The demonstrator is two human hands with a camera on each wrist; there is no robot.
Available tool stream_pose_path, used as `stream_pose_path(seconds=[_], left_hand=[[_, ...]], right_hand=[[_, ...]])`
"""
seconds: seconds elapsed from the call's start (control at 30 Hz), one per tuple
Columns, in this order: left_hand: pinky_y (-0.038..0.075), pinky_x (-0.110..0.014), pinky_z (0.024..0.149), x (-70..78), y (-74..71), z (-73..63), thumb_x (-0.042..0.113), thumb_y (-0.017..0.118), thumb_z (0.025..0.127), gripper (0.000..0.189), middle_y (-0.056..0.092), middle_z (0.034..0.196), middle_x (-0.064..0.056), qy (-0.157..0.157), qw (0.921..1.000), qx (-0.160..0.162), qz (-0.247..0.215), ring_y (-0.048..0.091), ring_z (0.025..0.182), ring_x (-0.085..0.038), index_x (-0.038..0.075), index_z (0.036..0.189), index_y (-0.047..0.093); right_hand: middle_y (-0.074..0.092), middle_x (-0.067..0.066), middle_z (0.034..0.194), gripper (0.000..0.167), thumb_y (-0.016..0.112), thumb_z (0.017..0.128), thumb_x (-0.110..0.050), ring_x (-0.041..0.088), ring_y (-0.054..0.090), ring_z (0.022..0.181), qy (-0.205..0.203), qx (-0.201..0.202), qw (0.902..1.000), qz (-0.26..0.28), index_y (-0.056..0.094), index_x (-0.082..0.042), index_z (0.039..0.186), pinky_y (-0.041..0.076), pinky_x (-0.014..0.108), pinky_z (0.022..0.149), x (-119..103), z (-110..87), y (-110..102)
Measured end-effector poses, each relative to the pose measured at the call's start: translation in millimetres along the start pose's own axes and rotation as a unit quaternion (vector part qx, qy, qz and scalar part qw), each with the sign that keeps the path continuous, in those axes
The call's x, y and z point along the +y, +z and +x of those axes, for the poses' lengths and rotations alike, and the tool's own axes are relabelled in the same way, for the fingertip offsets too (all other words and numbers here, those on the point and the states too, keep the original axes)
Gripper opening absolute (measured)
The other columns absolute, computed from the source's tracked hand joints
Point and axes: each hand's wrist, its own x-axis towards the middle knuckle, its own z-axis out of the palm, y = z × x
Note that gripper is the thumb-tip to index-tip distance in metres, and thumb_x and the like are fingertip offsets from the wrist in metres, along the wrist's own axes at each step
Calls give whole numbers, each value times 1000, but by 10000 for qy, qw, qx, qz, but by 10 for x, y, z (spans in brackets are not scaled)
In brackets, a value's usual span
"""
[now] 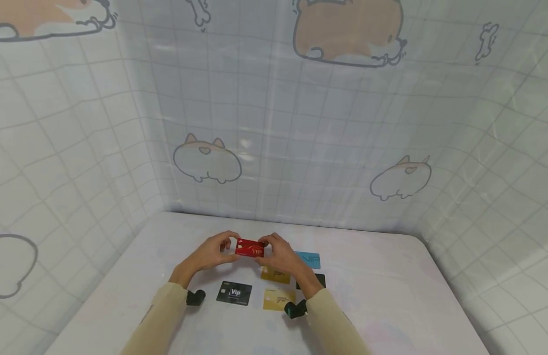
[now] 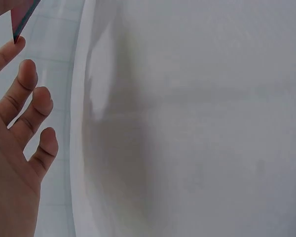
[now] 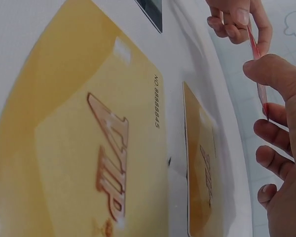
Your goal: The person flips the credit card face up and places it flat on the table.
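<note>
Between both hands a red VIP card point(image 1: 249, 248) is held up above the table, its printed face toward the head camera. My left hand point(image 1: 215, 251) pinches its left edge with thumb and index finger. On the opposite edge, the thumb and fingers of my right hand point(image 1: 280, 255) pinch the card. In the left wrist view only a corner of the red card point(image 2: 20, 19) shows beside the left hand point(image 2: 15, 128), whose other fingers are loosely bent. The right wrist view shows the card point(image 3: 260, 91) edge-on between the two hands.
Below the hands lie a black VIP card point(image 1: 234, 293) and two gold cards, one nearer point(image 1: 276, 299) and one farther point(image 1: 276, 275). A blue VIP card point(image 1: 310, 260) and another dark card point(image 1: 319, 281) lie at the right, partly covered by the right arm. Patterned curtains point(image 1: 274, 123) surround the white table point(image 1: 376, 276).
</note>
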Motion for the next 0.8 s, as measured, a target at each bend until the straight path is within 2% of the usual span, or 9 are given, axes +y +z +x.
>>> stream_pose_path(seconds=[0.13,0.33,0.5,0.7,0.8], left_hand=[[43,-35,70,-41,-13,-44,36,83,83,53,57,90,-2,-78,9997,-114,182,52,83,-21,26,129,59],[44,-35,72,-112,-22,-118,41,81,83,54,58,92,-2,-220,9984,-252,461,52,85,-19,28,130,59],[43,-35,72,-139,-39,-178,43,81,82,55,56,92,1,-450,9960,-337,690,49,85,-16,31,131,60],[39,-43,79,-113,-54,-220,46,81,80,54,55,91,5,-652,9899,-508,1149,49,84,-14,32,129,63],[38,-46,82,-104,-48,-226,50,81,79,55,56,90,8,-625,9850,-619,1486,50,84,-12,32,128,65]], right_hand=[[59,-5,121,58,77,84,-49,14,55,109,64,64,9997,-241,61,-21,132,44,45,96,-44,-14,37],[61,-6,117,57,75,83,-55,12,54,105,32,212,9961,-860,63,-24,129,42,39,88,-103,-31,117],[61,-6,112,56,74,80,-58,12,53,100,53,323,9926,-1173,65,-25,124,43,40,86,-165,-62,178],[61,-5,113,55,73,80,-59,14,53,102,136,208,9884,-1501,66,-24,123,44,41,88,-244,-96,217],[60,-4,115,57,74,80,-59,16,53,105,199,127,9862,-1637,67,-24,124,45,42,89,-266,-108,231]])
